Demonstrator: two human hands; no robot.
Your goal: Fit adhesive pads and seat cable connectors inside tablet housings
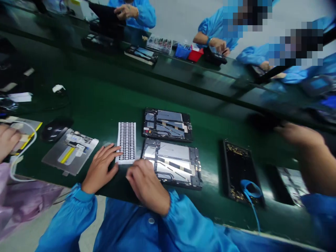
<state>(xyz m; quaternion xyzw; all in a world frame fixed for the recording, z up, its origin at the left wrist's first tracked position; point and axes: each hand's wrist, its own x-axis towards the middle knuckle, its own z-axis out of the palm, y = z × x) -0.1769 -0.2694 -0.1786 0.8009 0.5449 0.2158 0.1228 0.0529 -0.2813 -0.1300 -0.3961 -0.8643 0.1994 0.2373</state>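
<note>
My left hand (101,167) lies flat on the green bench, fingers spread, its fingertips on the lower left edge of a white sheet of small black stickers (126,141). My right hand (147,185) is curled, knuckles up, at the near left corner of an opened tablet frame (174,162). What its fingers pinch is hidden. A second opened tablet frame (167,124) lies just behind the first.
A grey plate with a yellow strip (69,150) and a black mouse (54,130) lie to the left. A co-worker's arm (309,154) reaches in at the right above a dark tablet back (240,169) with a blue strap. Several workers sit across the bench.
</note>
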